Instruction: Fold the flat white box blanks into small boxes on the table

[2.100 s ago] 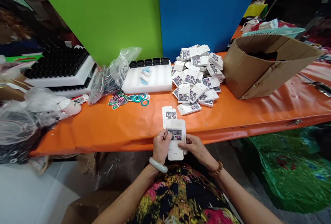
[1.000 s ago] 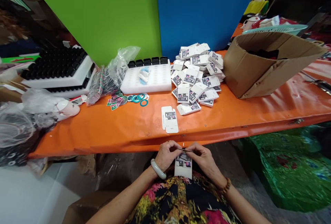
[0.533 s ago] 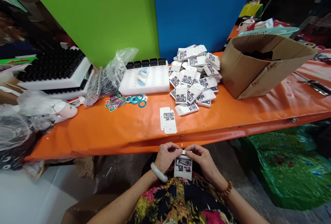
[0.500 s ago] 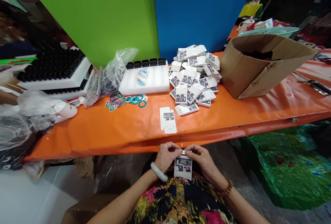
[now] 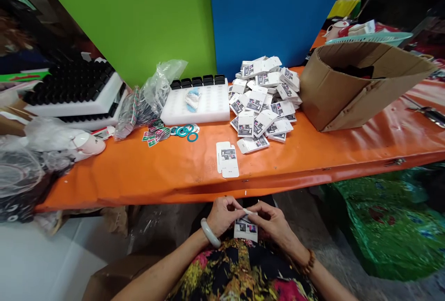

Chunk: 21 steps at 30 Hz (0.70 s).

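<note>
A small white printed box [image 5: 246, 231] is held upright close to my body, below the table edge. My left hand [image 5: 225, 215] pinches its top left corner between thumb and forefinger. From the other side, my right hand [image 5: 269, 220] grips the top right corner with fingers bent over the white top flap. Fingertips partly cover the upper end of the box. A flattened printed carton [image 5: 227, 159] lies on the table just in front of my hands. Behind it is a heap of similar small boxes [image 5: 262, 101].
An open brown cardboard box [image 5: 333, 92] stands to the right on the orange table [image 5: 167, 166]. Teal rings [image 5: 187, 131] and small cards lie left of centre, before a white foam tray [image 5: 208, 111]. Foam trays of black pieces [image 5: 73, 85] and plastic bags [image 5: 48, 138] fill the left.
My fingers have moved slightly down and inward on the box's top, where the white flap now looks bent. The view has shifted a little.
</note>
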Available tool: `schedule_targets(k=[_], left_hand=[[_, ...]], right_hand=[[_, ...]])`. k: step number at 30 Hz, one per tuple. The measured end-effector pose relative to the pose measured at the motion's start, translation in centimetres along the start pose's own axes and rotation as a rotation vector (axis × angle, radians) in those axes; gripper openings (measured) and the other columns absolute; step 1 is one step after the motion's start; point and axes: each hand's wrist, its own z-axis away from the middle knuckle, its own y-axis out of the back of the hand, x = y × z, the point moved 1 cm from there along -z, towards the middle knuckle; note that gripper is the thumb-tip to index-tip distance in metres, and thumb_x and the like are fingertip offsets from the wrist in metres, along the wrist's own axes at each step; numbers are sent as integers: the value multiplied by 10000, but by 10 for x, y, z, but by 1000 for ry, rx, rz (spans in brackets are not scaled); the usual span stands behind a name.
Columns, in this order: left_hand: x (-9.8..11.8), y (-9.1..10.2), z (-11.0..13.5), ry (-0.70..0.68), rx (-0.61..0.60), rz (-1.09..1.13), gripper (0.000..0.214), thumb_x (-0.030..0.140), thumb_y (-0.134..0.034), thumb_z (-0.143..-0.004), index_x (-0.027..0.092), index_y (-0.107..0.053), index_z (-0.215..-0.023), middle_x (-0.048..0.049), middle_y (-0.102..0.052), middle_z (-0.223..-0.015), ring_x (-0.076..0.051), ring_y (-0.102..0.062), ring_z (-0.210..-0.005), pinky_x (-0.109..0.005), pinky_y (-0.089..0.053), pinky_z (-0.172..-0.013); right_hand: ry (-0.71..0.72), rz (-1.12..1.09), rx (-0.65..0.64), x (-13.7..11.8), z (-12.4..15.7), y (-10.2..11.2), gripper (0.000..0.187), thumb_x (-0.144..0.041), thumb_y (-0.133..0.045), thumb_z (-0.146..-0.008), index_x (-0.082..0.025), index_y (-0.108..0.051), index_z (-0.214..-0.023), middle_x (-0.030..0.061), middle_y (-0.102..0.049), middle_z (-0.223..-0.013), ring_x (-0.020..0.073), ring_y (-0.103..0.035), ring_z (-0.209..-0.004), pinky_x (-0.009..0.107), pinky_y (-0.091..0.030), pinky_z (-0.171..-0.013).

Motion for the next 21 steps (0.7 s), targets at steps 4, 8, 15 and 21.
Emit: schedule_targets(k=[4,8,15,21], left_hand=[[6,-3,1,-76,29,-116,173,298,-660,-701,125,-656,-711,-10,-628,-604,-120,-540,-548,-224,-411,-526],[21,5,-6,-250,118,-162,249,294,-584,-788,158,-654,-985,-63,-693,-945,-164,-629,-779,-280,-496,-733],[35,34,-34,-439,315,-606,298,176,-579,-796,162,-605,-1092,-118,-619,-1161,-237,-573,-1088,-413,-442,-968],[25,29,-37,-372,191,-1002,356,218,-650,-774,180,-588,-1122,-141,-533,-1304,-317,-415,-1272,-518,-336,-1041]], right_hand=[[11,56,-52,-9,-6,8,239,-393,-695,-703,-157,-673,-730,21,-646,-681,133,-554,-613,234,-436,-563],[100,11,98,-35,-37,54,297,-420,-725,-656,-155,-637,-756,0,-611,-626,104,-518,-513,200,-398,-439],[411,-68,999,-82,-97,127,595,-461,-687,-651,-200,-435,-1123,91,-501,-1133,135,-597,-710,324,-539,-615],[497,796,490,-82,-135,38,287,-275,-471,-868,-119,-483,-1109,137,-543,-1101,172,-587,-829,318,-507,-755]])
